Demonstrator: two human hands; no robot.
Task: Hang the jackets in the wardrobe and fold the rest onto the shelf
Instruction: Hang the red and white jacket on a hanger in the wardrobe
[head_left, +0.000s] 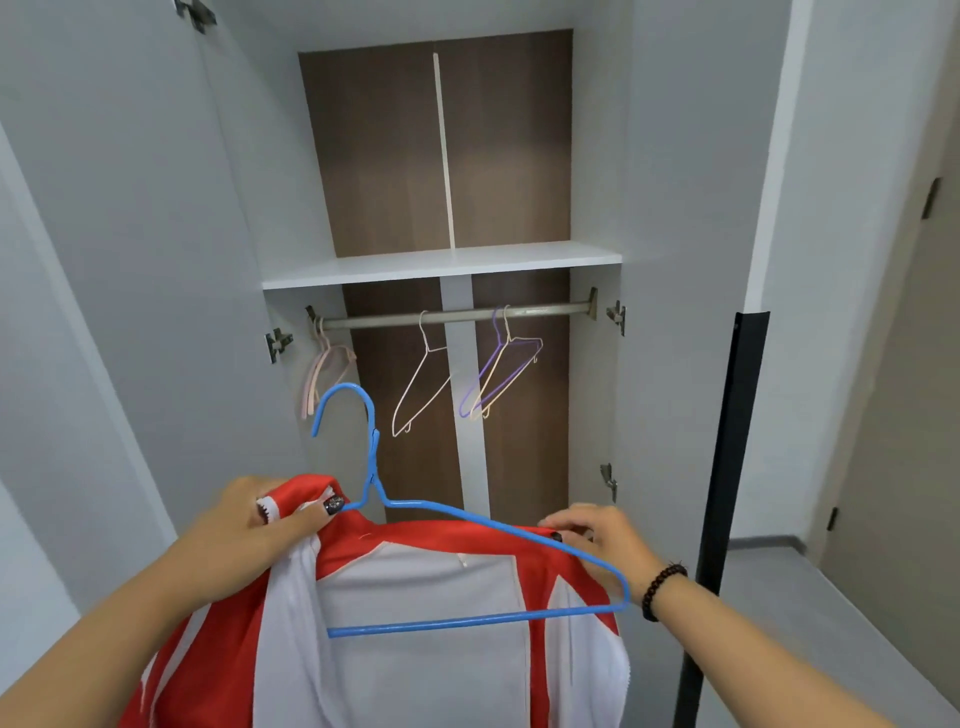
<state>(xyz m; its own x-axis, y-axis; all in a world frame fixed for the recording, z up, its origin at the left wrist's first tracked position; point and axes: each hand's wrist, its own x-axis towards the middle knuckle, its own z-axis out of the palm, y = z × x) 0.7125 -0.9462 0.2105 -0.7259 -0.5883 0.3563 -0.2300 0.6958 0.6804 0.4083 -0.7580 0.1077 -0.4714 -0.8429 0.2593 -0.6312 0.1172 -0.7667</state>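
At the open wardrobe (675, 208), my L hand (249, 525) grips the red-white jacket (415, 597) collar, R hand (597, 535) pinches its shoulder over the blue hanger (467, 519); rail (457, 314) w/ spare hangers, shelf (441, 265) bare, nothing hung yet.

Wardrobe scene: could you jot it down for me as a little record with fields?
left hand: grips the collar of the red and white jacket
right hand: pinches the jacket's shoulder over the blue hanger
rail: several bare hangers, pink, white and purple
shelf: white, above the rail
doors: open
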